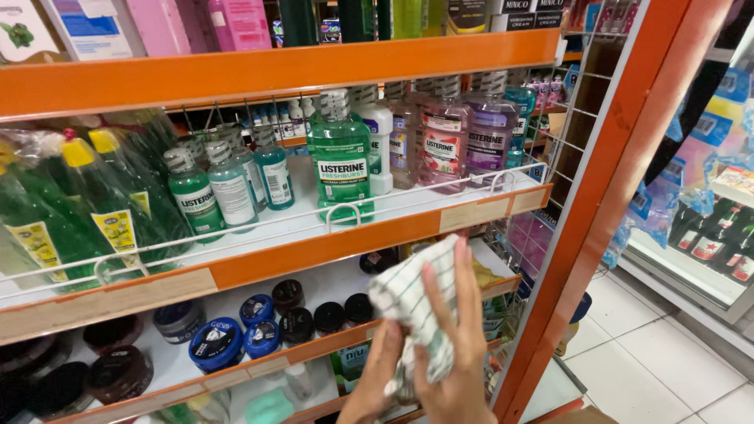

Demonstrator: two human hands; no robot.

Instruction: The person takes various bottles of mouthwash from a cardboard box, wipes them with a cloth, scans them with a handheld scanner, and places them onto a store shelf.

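Both hands bunch the checked cloth (414, 310): right hand (455, 345) fingers wrapped over it, left hand (377, 377) pinching below (lower shelf (236, 373) beside the black jars (314, 318) not yet touched).

both hands (428, 361) around striped cloth (412, 302)

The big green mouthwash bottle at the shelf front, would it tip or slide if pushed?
The big green mouthwash bottle looks full, so probably heavy and steady. It is tall, so a push near the cap might tip it. The wire rail in front would likely stop a slide.
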